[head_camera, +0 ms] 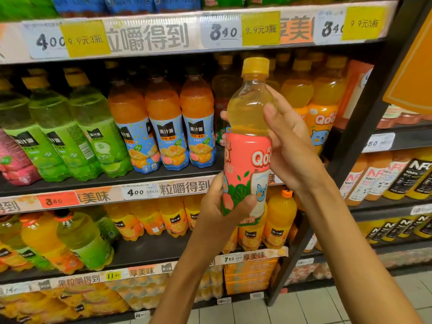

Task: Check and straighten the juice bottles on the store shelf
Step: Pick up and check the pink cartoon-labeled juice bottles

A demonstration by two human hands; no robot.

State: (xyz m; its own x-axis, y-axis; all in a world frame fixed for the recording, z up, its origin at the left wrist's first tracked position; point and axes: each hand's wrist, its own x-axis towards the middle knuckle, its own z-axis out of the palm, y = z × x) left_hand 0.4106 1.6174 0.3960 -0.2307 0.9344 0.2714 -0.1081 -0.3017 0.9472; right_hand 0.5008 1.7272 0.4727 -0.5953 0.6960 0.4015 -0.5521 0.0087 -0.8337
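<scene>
I hold a Qoo juice bottle (250, 127) upright in front of the middle shelf; it has a yellow cap, pale yellow juice and a pink label with a blue cat. My left hand (222, 206) grips its lower part, thumb across the label. Higher up, my right hand (289, 141) grips the bottle's right side, with the thumb on the clear shoulder and fingertips showing behind at the left. On the shelf behind stand green bottles (77, 132), orange bottles with blue labels (163, 127) and orange Qoo bottles (325, 106).
The shelf edge (140, 190) carries price tags. Below stand larger orange and green bottles (70, 239) and stacked packs near the floor. A dark upright post (346, 164) splits off a right-hand bay with NFC juice bottles (397, 176). Tiled floor (304, 309) lies at the bottom.
</scene>
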